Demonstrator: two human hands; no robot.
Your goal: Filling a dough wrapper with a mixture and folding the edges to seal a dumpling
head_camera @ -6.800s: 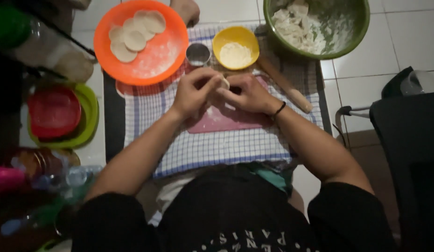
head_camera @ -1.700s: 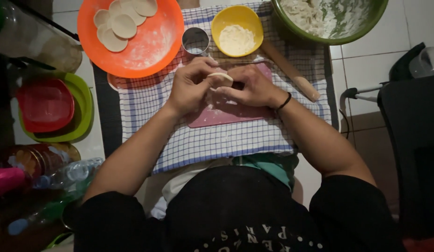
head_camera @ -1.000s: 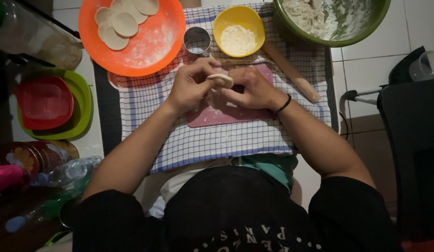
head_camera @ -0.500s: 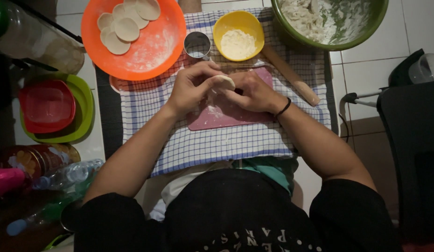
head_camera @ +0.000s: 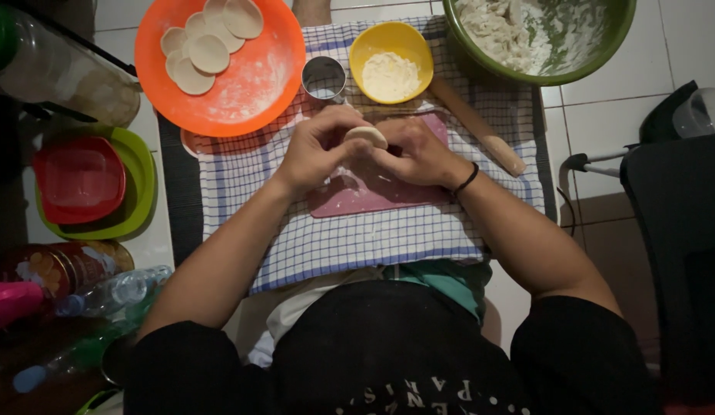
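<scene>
My left hand [head_camera: 319, 150] and my right hand [head_camera: 415, 154] meet over a pink board [head_camera: 357, 196] on a blue checked cloth [head_camera: 357, 238]. Between the fingertips of both hands sits a small pale round of dough [head_camera: 366, 136]. Past my hands stand a round metal cutter [head_camera: 324, 78] and a yellow bowl of flour [head_camera: 390, 63]. An orange plate [head_camera: 254, 73] at the far left holds several flat dough discs [head_camera: 207, 42]. A wooden rolling pin [head_camera: 480, 131] lies to the right of my right hand.
A green bowl [head_camera: 580, 61] with a dough mass and flour is at the far right. A red tub inside a green container [head_camera: 88, 184] is at the left, with bottles and a jar [head_camera: 65, 269] nearer me. A dark chair [head_camera: 673, 230] stands at the right on white floor tiles.
The view has shifted slightly. My hands have stayed together over the pink board, working the dough piece, which now shows between the fingertips.
</scene>
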